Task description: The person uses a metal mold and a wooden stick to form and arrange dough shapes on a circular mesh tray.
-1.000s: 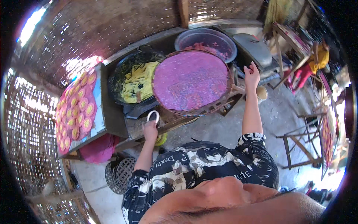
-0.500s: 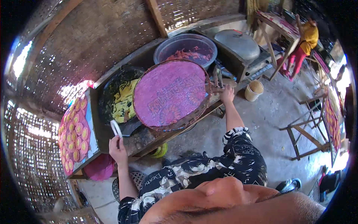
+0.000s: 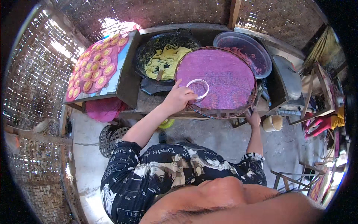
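Workbench of worn wood [image 3: 149, 102] stands before woven bamboo walls [image 3: 194, 14], light piercing the weave; grey floor, smooth and stained [image 3: 220, 132]. On the bench: round woven tray with a dark rim [image 3: 255, 89], bearing a thin, flat, purple-pink sheet [image 3: 220, 69], faintly patterned. Left hand [image 3: 179, 99]: fingers closed on the near-left edge of a thin white ring [image 3: 207, 89], held at the sheet's lower left; contact with sheet cannot be told. Right hand [image 3: 253, 118]: fingers curled by the tray's right edge; grip unclear. Adjacent: black round pan [image 3: 141, 56] with lumpy yellow paste [image 3: 167, 59]; translucent grey plastic basin [image 3: 261, 50], pink scraps inside.
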`<state>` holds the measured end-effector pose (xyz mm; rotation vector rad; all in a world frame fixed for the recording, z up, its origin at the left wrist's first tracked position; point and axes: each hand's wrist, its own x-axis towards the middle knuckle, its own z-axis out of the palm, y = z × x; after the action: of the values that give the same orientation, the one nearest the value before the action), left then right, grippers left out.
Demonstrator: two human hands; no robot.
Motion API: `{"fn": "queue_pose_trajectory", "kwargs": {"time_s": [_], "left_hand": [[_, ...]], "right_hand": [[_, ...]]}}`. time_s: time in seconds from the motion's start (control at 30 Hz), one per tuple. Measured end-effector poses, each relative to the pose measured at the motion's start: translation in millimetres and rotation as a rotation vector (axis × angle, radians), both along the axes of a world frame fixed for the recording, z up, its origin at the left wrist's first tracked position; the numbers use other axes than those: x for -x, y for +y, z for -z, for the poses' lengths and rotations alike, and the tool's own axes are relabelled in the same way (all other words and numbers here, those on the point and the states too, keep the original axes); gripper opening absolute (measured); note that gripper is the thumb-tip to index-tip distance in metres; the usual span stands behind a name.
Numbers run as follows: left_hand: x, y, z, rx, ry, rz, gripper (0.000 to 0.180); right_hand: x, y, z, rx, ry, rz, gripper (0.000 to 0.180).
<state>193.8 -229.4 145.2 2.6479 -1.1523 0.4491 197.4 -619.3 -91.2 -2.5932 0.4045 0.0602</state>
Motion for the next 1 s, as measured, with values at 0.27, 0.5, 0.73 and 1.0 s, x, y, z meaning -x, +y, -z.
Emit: {"fn": "queue_pose_trajectory", "kwargs": {"time_s": [0.27, 0.5, 0.73, 1.0], "left_hand": [[-6, 6, 14, -0.020, 0.042, 0.135, 0.026], [-8, 8, -10, 0.380, 0.147, 0.085, 0.029], [-83, -65, -52, 1.393, 1.723, 0.705, 0.081], [-112, -52, -60, 1.752, 1.844, 0.737, 0.086]], "right_hand": [[127, 34, -45, -0.235, -0.171, 0.268, 0.038], [185, 51, -128, -1.049, -0.381, 0.500, 0.039], [134, 118, -202, -1.726, 0.119, -0.110, 0.063], [88, 146, -250, -1.748, 0.529, -0.158, 0.055]]}}
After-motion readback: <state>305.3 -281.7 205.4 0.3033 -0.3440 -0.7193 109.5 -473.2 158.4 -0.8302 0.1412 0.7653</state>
